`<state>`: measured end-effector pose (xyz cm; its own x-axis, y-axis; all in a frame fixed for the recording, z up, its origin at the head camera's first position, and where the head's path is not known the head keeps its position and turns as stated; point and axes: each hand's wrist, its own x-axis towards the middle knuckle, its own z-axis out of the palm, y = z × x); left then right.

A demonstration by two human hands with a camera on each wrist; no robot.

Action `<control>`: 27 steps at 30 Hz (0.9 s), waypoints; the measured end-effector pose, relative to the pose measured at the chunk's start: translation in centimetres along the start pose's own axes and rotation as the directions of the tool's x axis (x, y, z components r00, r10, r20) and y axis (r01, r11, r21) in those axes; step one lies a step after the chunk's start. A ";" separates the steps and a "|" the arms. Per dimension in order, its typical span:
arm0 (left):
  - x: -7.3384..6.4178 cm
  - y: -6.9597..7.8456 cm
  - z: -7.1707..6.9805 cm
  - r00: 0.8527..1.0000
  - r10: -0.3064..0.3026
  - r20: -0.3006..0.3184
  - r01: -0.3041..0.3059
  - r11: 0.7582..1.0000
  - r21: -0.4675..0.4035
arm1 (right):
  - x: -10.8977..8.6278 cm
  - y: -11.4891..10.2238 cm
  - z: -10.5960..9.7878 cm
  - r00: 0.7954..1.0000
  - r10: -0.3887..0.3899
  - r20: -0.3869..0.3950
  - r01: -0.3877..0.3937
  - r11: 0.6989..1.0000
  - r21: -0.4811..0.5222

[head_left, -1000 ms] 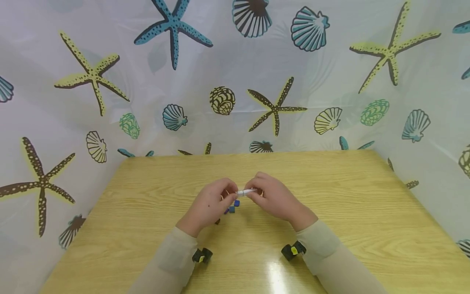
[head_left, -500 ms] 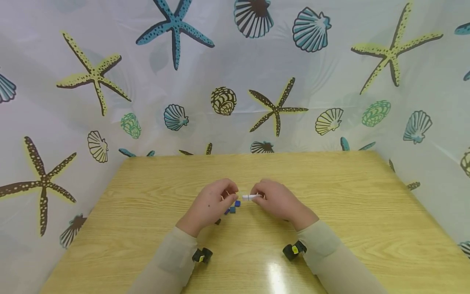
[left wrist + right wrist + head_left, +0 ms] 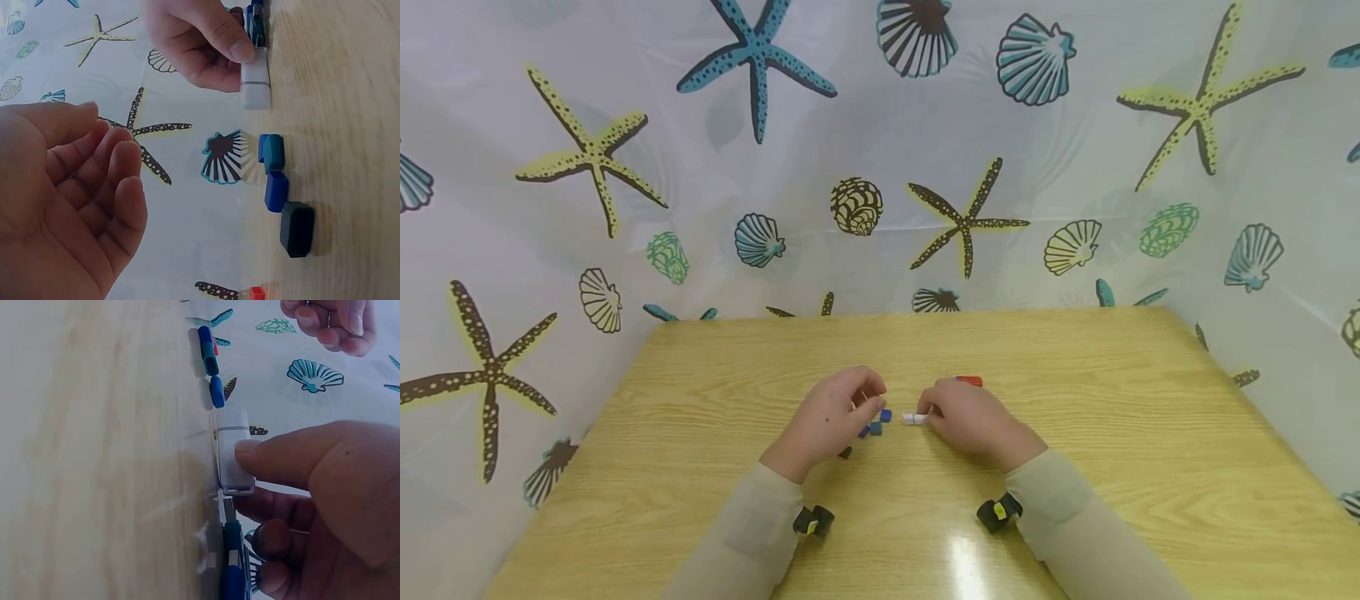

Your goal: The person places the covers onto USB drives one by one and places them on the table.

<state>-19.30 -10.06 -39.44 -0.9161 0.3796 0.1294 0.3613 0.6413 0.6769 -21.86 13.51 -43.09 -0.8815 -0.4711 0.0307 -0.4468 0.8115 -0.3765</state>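
Note:
My right hand (image 3: pixel 973 421) pinches a white, capped stick that looks like a USB flash drive (image 3: pixel 234 450), thumb on its flat face, low over the table. A thin seam crosses the white drive, and a small loop shows at its near end in the right wrist view. My left hand (image 3: pixel 831 412) hovers to the left with loosely bent fingers, nothing in it. Beside it lie small cap-like pieces: blue (image 3: pixel 886 415), teal (image 3: pixel 274 153) and dark (image 3: pixel 297 230). Blue sticks (image 3: pixel 232 575), one with a metal-looking end, lie by the right fingers, partly hidden.
Behind the right hand lies a red stick (image 3: pixel 970 381), partly covered. Low in the left wrist view is a small red piece (image 3: pixel 257 293). A sheet with shells and starfish (image 3: pixel 820 275) stands around the wooden table (image 3: pixel 1112 392).
The right hand has drawn the white flash drive away from the left fingertips, rightward and down to the table. The left hand, which was touching it, stays in place. The red stick has come into view.

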 end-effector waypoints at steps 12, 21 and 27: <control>0.2 -1.2 -0.3 0.985 -0.162 -0.058 0.167 0.982 0.087 | -0.1 0.0 -0.3 0.999 0.025 -0.022 -0.025 1.000 0.018; 0.5 -2.4 0.0 0.975 -0.218 -0.050 0.224 0.948 0.226 | 0.0 0.2 -0.6 0.999 0.034 -0.031 -0.033 0.999 0.020; 0.4 -2.5 1.2 0.974 -0.228 0.010 0.212 0.920 0.330 | 0.1 0.1 -0.9 0.999 0.004 -0.048 -0.003 0.999 0.032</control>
<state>-20.36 -10.71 -41.90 -0.9725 0.2302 -0.0359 0.1956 0.8905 0.4108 -22.17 13.88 -42.30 -0.8898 -0.4504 0.0735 -0.4392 0.8016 -0.4056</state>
